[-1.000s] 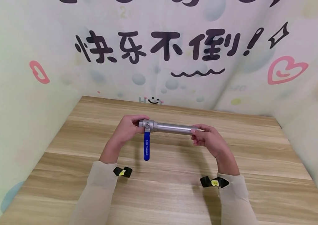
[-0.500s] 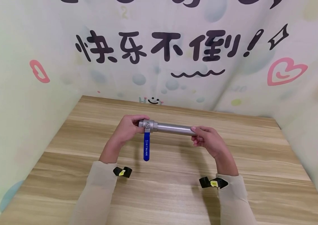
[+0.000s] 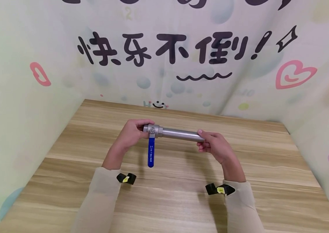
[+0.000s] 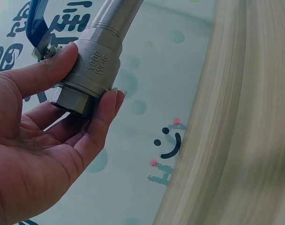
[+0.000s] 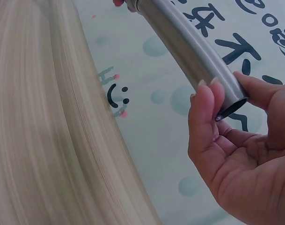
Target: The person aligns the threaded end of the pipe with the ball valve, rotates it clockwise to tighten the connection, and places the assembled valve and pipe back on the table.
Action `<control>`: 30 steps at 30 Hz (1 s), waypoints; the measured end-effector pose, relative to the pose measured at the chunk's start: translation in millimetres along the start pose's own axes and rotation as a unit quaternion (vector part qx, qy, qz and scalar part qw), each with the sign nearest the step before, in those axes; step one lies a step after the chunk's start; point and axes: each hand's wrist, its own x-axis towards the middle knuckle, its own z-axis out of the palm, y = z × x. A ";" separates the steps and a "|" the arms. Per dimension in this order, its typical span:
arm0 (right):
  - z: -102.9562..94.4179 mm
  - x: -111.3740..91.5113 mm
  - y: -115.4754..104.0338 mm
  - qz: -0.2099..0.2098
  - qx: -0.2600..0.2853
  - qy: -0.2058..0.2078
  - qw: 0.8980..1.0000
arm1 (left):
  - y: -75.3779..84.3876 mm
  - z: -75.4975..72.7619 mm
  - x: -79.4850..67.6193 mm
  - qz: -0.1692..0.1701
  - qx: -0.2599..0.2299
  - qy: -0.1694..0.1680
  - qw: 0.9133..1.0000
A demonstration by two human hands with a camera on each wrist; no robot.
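Note:
A steel ball valve (image 3: 153, 130) with a blue lever handle (image 3: 151, 152) is joined to a straight steel pipe (image 3: 182, 134). My left hand (image 3: 132, 132) grips the valve body at its free end, thumb on one side and fingers on the other. In the left wrist view the valve (image 4: 93, 65) shows raised lettering, and its hex end lies near the palm. At the other end my right hand (image 3: 217, 145) pinches the pipe between thumb and fingers. The pipe's open end (image 5: 232, 108) shows in the right wrist view. Valve and pipe are held above the table, the handle pointing toward me.
Below lies a wood-grain table (image 3: 167, 200), with shadows of the arms on it. A white printed cloth wall (image 3: 158, 87) with black lettering rises behind its back edge, and similar walls stand at both sides. Small black cameras (image 3: 126, 178) sit on both wrists.
My right thumb and fingers have shifted their hold on the pipe's end, and the right hand has moved slightly left and down. The left hand keeps its hold on the valve.

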 end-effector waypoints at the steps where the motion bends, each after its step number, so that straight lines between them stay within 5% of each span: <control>1: 0.1 0.1 0.0 -0.001 0.003 0.000 1.000 | -0.2 0.1 0.0 0.001 0.001 0.000 1.000; 18: -5.2 -1.7 -1.3 -0.044 0.029 -0.043 0.998 | -1.1 0.5 1.9 0.020 0.014 0.006 1.000; 30: -5.1 -1.1 1.2 -0.038 0.020 -0.036 0.998 | 0.4 2.2 1.2 0.005 0.015 0.007 1.000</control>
